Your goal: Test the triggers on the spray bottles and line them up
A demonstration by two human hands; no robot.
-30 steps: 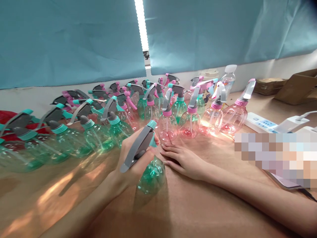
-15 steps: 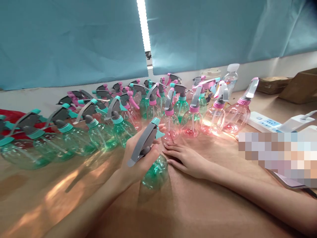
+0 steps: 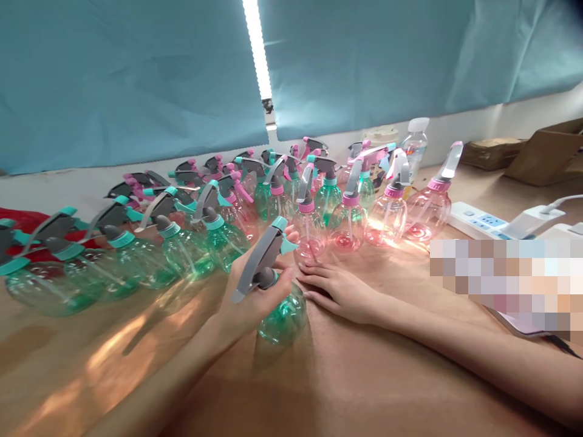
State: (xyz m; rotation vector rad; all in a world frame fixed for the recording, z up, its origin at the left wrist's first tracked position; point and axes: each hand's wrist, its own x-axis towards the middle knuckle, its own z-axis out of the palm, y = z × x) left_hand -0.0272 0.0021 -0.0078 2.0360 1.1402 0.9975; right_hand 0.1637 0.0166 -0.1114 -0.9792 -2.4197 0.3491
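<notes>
My left hand (image 3: 248, 294) is wrapped round the neck of a green spray bottle (image 3: 285, 315), under its grey and turquoise spray head (image 3: 262, 258). The bottle stands upright or nearly so, low over or on the brown table; its neck is largely hidden by my fingers. Flat on the table lies my right hand (image 3: 344, 291), fingers stretched out toward the held bottle and holding nothing. Its fingertips are close to the base of a pink spray bottle (image 3: 310, 233); whether they touch cannot be made out.
Green spray bottles (image 3: 186, 252) line the left, pink ones (image 3: 348, 227) the middle and right, with several more behind. A clear bottle with a white cap (image 3: 415, 145), a power strip (image 3: 478, 220), cardboard boxes (image 3: 546, 155) and a blurred-out item (image 3: 505, 279) are at the right.
The camera view has turned slightly, moving the right-hand things a little leftward. Both hands keep nearly the same pose, the left still round the green spray bottle.
</notes>
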